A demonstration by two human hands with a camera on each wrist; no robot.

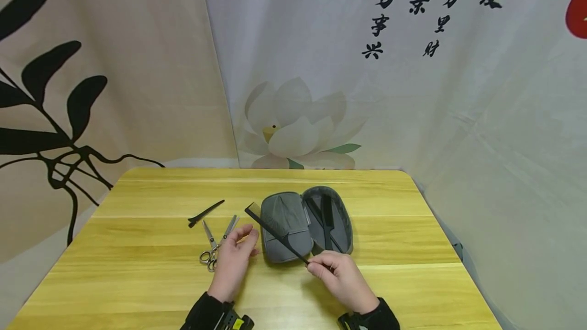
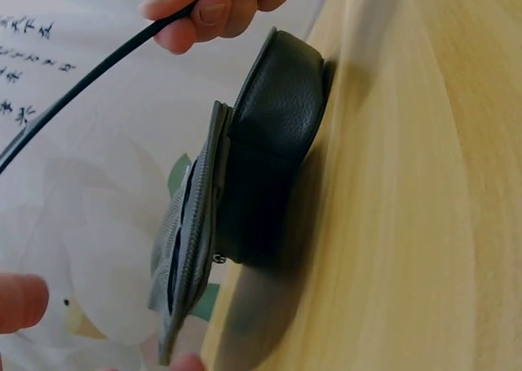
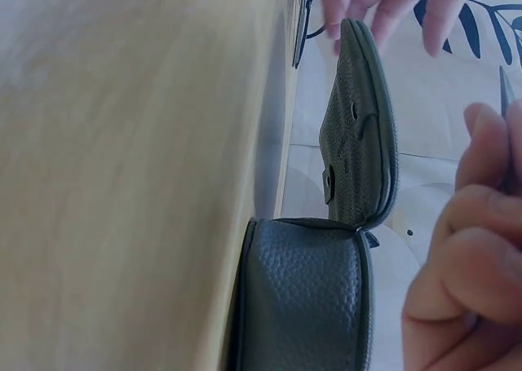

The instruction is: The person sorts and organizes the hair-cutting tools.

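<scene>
My right hand point(image 1: 341, 279) pinches the thin tail of a black tail comb point(image 1: 276, 234) between thumb and fingers. The comb slants up to the left, its toothed end in front of the left half of an opened grey zip case point(image 1: 275, 251). In the left wrist view, the comb point(image 2: 90, 79) is held above the tabletop. My left hand point(image 1: 233, 263) hovers left of the case with its fingers loosely spread, holding nothing. Beside it lie silver scissors point(image 1: 208, 253), partly hidden by that hand; I cannot tell if they are one pair or two.
A long black hair clip point(image 1: 206, 213) lies on the wooden table point(image 1: 151, 269) behind the scissors. Dark tools, among them a black comb point(image 1: 327, 215), sit in the case's right half. A printed cloth point(image 1: 321, 39) hangs behind the table's far edge.
</scene>
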